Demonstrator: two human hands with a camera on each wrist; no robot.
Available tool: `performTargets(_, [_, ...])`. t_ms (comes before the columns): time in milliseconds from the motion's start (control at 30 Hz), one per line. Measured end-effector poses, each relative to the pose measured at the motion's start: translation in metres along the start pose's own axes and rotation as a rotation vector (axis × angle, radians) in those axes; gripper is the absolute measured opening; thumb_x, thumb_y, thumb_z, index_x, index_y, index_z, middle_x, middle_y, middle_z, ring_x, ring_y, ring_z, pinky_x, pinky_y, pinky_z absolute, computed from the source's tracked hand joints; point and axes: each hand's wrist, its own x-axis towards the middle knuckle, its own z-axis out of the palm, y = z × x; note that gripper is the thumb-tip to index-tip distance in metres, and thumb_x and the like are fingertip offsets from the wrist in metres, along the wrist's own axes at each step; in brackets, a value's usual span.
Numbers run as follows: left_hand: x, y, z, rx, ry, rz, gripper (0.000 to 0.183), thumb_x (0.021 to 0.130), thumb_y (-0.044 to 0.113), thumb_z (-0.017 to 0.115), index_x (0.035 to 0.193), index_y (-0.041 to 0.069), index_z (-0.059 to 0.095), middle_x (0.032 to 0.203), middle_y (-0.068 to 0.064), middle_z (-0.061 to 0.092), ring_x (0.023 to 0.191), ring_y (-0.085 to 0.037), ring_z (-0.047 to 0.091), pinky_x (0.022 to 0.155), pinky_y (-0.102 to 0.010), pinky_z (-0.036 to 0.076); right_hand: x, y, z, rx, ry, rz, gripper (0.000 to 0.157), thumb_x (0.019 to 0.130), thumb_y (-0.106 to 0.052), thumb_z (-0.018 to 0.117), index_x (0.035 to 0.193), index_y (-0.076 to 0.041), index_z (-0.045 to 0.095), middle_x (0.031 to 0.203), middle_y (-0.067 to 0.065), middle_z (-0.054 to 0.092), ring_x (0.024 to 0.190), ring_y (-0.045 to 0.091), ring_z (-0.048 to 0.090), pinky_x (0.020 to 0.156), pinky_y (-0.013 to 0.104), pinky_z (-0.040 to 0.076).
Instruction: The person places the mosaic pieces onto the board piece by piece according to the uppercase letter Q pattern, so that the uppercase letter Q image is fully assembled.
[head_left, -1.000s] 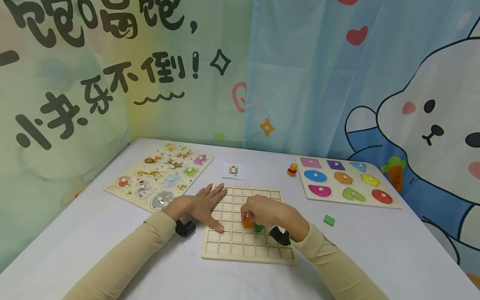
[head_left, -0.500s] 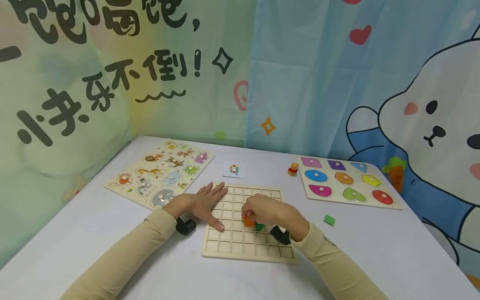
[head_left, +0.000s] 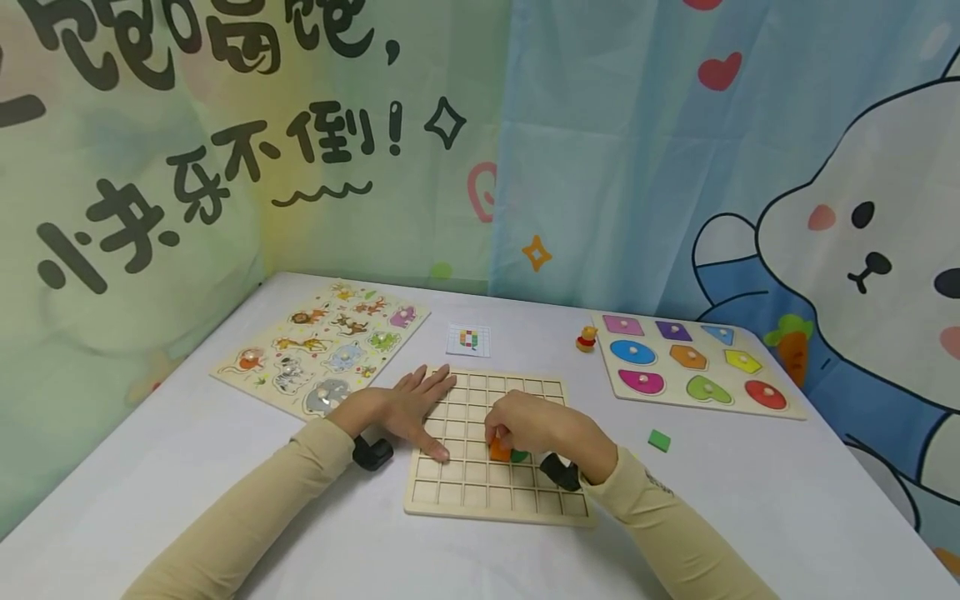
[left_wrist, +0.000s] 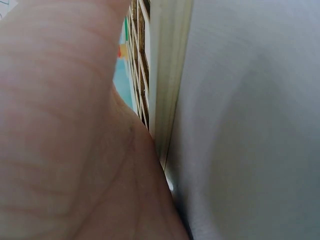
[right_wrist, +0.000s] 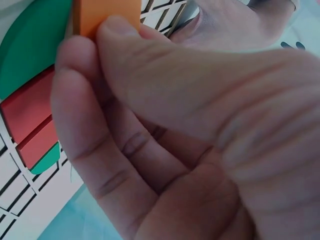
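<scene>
A wooden grid board [head_left: 465, 498] lies on the table under both hands. My left hand [head_left: 393, 414] rests on its left side, fingers spread; the left wrist view shows the palm beside the board's edge [left_wrist: 167, 65]. Over the middle of the grid, my right hand [head_left: 534, 423] pinches an orange square tile [right_wrist: 107, 14] between thumb and fingers. Beside that tile is a green curved piece [right_wrist: 32, 45], partly hidden by the hand in the head view. Two red tiles [right_wrist: 31, 102] and another green piece [right_wrist: 46, 159] follow it along the grid.
A small pattern card [head_left: 468, 340] lies behind the board. At the back left is an animal puzzle [head_left: 315, 346], at the right a shape puzzle [head_left: 686, 362]. A little bear figure [head_left: 587, 338] stands beside the latter. One loose green tile [head_left: 659, 441] lies right of the board.
The orange tile has shifted slightly toward the near side, and more of it shows below my right fingers. My left hand stays in place on the board.
</scene>
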Motion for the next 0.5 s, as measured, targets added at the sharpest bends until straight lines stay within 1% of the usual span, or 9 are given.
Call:
performTargets(200, [-0.0001,0.0001,0.0007,-0.003,0.007,-0.003,0.124,0.073,0.072,0.069,0.158,0.016,-0.002,0.164,-0.005,-0.014,0.150,-0.036,-0.012,0.122,-0.050,-0.001,0.0016,-0.0023,0.0016,-0.012,0.013,0.002,0.013,0.086,0.000,0.071,0.090,-0.012,0.075,0.080,-0.004,0.063,0.076,0.011,0.052,0.075,0.026,0.051])
performTargets(400, [0.0003,0.0001,0.0006,-0.002,0.001,0.002,0.126,0.073,0.073,0.068,0.158,0.014,-0.003,0.164,-0.006,-0.015,0.149,-0.036,-0.014,0.122,-0.049,-0.003,0.0017,-0.0047,0.0029,-0.003,0.002,0.038,0.009,0.086,0.000,0.071,0.090,-0.008,0.071,0.083,-0.001,0.066,0.076,0.011,0.057,0.076,0.028,0.054])
performTargets(500, [0.0011,-0.0005,0.0010,0.005,-0.002,0.000,0.126,0.072,0.074,0.068,0.158,0.015,-0.003,0.164,-0.006,-0.015,0.149,-0.036,-0.014,0.122,-0.049,-0.003,0.0017,-0.0058,0.0032,-0.006,0.000,0.053,0.008,0.087,0.000,0.071,0.090,-0.007,0.071,0.082,0.000,0.066,0.075,0.011,0.057,0.074,0.028,0.054])
